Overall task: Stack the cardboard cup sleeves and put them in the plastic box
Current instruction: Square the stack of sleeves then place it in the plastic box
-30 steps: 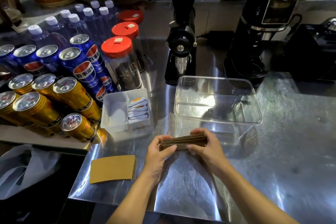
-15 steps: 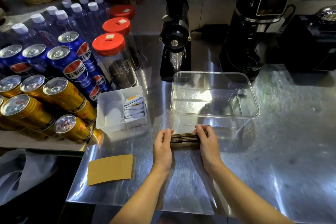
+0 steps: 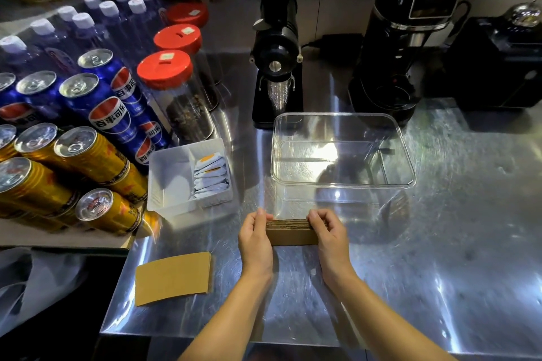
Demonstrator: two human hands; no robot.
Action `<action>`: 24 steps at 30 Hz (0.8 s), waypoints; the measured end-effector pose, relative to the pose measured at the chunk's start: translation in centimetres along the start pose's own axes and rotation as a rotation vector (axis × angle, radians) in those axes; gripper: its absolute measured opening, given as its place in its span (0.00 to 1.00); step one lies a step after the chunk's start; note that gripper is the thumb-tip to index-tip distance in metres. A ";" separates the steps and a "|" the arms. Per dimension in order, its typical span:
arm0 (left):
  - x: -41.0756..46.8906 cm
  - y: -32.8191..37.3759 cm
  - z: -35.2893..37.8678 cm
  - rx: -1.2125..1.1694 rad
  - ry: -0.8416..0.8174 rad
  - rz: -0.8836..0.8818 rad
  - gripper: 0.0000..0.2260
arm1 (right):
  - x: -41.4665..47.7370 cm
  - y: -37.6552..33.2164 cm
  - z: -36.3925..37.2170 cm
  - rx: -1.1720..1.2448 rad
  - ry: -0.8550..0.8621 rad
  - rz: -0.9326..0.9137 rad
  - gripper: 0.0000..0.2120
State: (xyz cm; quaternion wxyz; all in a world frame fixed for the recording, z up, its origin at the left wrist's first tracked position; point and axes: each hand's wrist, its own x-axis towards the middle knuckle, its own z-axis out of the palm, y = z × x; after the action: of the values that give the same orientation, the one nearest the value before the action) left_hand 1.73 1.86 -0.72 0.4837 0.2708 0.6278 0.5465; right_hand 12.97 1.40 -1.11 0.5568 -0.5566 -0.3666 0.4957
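A brown stack of cardboard cup sleeves (image 3: 291,232) is held on edge just off the near wall of the clear, empty plastic box (image 3: 343,184) mid-tabletop. One loose sleeve (image 3: 173,278) lies flat near the tabletop's front-left corner.

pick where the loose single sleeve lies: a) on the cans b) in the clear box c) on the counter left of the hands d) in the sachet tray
c: the single sleeve lies flat on the counter, left of the left hand; the clear box is empty.
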 end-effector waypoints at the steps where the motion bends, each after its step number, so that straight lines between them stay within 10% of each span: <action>1: 0.0 0.0 -0.1 0.026 -0.011 0.002 0.15 | -0.1 0.0 -0.1 -0.001 -0.018 0.003 0.10; 9: 0.6 1.3 -0.8 0.058 -0.036 -0.099 0.18 | 0.6 -0.8 -1.7 -0.041 -0.374 0.098 0.13; 17: 0.4 3.7 -4.4 -0.046 -0.275 -0.195 0.15 | 1.1 -1.4 0.6 0.021 -0.304 0.132 0.17; 24: -0.2 4.9 -8.3 0.065 -0.152 -0.189 0.12 | 0.6 -3.1 4.7 -0.011 -0.364 0.112 0.14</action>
State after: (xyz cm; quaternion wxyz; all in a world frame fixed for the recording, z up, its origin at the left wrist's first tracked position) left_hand -6.61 -0.58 3.47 0.5700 0.2666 0.6294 0.4559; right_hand 9.03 3.57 2.36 0.4497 -0.4803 -0.4327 0.6163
